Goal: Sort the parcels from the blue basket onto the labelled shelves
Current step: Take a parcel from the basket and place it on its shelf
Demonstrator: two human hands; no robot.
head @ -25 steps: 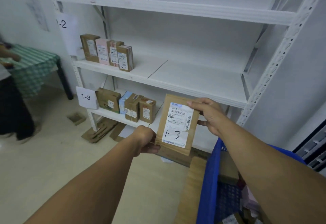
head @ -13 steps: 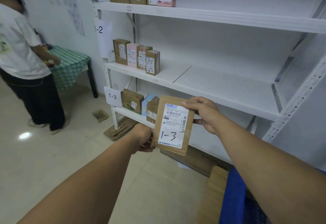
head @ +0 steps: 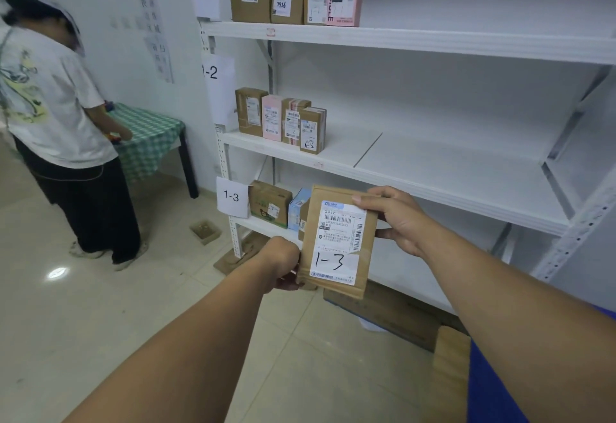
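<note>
White racking (head: 416, 44) filled the head view. Brown parcel (head: 336, 242) was held upright in front of the 1-3 shelf (head: 255, 223), label toward the camera — probably to read its handwritten 1-3. Left hand (head: 283, 262) curled round the lower edge, right hand (head: 396, 222) pinched the top corner; blue basket (head: 493, 389) sat lower right

Well off to the left of the left grip (head: 283, 262), a person (head: 56, 115) in a pale printed T-shirt and dark trousers is standing at a worktop (head: 150, 135) covered with a green checked cloth. On the wall above it, sheets of paper (head: 156, 35) are hanging. A small cardboard tray (head: 205, 231) is lying on the tiled floor (head: 100, 306) between the person and the grip. Flattened cardboard (head: 393, 319) is lying below it to the right.
</note>
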